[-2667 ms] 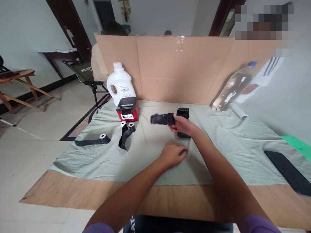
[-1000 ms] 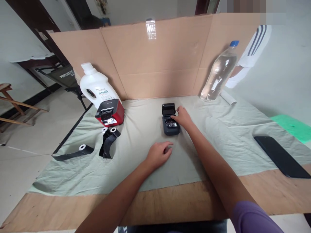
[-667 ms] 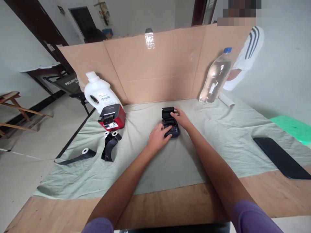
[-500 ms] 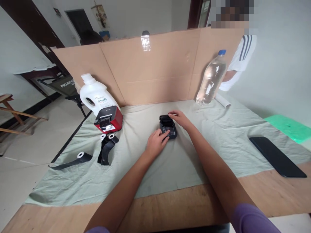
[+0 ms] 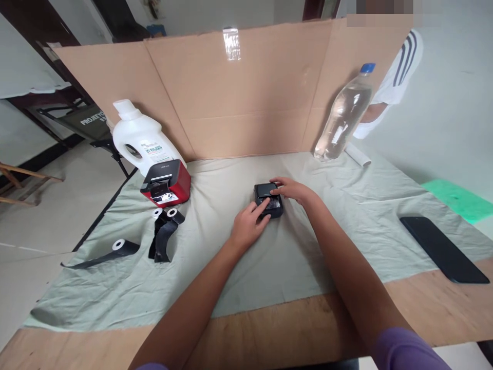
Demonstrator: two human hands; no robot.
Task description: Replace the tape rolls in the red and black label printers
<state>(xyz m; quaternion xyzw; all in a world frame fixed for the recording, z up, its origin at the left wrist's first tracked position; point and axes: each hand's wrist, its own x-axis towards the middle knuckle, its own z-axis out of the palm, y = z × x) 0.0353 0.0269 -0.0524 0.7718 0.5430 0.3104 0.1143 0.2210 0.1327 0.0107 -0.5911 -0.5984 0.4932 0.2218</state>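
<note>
A small black portable printer (image 5: 272,211) lies on the cloth in front of me, its hinged lid (image 5: 264,189) tipped over the body and partly lowered. My left hand (image 5: 248,226) grips it from the near left, with the index finger reaching toward the lid's edge and the thumb along the front. From the far right, my right hand (image 5: 295,191) has its fingers on the lid, the thumb near the lid's front edge. Part of the opening is hidden by my fingers. Some clear, shiny material shows inside.
To the left stand a red and black printer (image 5: 181,185), a white detergent bottle (image 5: 148,139) and several black rolls (image 5: 125,247). A water bottle (image 5: 342,121) and a phone (image 5: 442,249) are on the right. Cardboard (image 5: 246,103) walls the back; a person's sleeve (image 5: 400,67) shows beyond.
The small printer's lid has swung from standing open at the back down toward the body, with my right hand on it. My view has tilted down slightly.
</note>
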